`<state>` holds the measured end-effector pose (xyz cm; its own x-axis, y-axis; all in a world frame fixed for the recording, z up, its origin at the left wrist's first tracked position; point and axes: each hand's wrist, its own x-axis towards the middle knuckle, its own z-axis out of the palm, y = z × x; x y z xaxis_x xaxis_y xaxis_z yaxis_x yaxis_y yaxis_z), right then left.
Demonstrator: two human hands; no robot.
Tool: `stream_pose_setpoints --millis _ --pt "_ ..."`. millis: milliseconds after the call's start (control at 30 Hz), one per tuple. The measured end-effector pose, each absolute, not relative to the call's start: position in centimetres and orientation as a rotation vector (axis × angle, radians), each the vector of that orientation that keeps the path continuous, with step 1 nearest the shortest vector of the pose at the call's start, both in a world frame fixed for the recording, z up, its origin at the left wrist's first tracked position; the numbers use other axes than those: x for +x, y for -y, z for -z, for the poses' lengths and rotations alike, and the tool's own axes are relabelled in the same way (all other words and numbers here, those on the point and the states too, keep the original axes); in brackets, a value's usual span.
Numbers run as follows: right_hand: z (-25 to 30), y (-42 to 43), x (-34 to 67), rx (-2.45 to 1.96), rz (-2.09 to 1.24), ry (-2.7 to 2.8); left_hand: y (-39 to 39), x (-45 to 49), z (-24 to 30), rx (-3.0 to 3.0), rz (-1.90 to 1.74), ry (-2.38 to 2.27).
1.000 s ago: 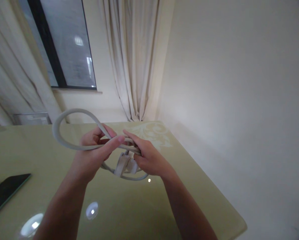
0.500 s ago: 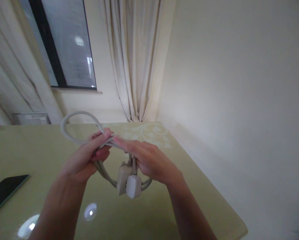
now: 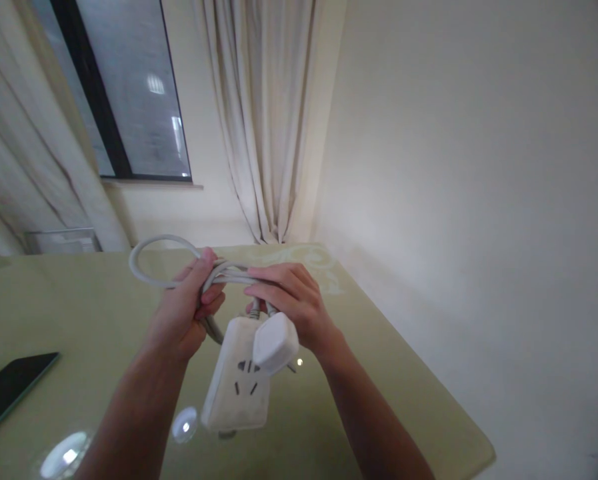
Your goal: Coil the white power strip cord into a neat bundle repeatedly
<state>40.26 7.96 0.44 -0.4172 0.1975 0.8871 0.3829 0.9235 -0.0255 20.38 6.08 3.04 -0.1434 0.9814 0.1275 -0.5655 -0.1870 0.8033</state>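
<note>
While left hand [image 3: 181, 312] grips looped cable [image 3: 233, 279] | right hand [image 3: 301, 305] clasps it | slotted socket block [image 3: 235, 400], plug [image 3: 275, 343] hang below

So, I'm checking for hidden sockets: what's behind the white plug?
Behind the white plug is the socket block, some slots showing beside it; the part the plug covers can't be seen.

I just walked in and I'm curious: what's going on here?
A person has a looped, pale cable in both hands above a glossy yellow-green table. The left hand grips the loops, one of which sticks out beyond it, while the right hand has its fingers around the other side. A white socket block and a white plug hang below, the plug partly covering the block. A dark, flat object lies at the left.
</note>
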Motion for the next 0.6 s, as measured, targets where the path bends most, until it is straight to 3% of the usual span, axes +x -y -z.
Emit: stream_pose_setpoints --millis 167,333,500,600 --pt "0.7 -8.8 39.6 -0.46 -0.278 1.802 -5.8 21.0 -3.0 0.799 -1.715 -0.789" --pt "0.8 -8.5 38.7 -0.537 -0.554 1.493 -4.8 21.7 -3.7 0.697 -1.841 -0.897" --pt "0.0 -7.1 38.9 -0.542 -0.641 1.647 -5.2 20.0 -4.9 0.203 -1.587 -0.618" --pt "0.0 -6.4 39.1 -0.518 -0.64 1.762 -6.0 17.9 -4.9 0.069 -1.617 -0.518"
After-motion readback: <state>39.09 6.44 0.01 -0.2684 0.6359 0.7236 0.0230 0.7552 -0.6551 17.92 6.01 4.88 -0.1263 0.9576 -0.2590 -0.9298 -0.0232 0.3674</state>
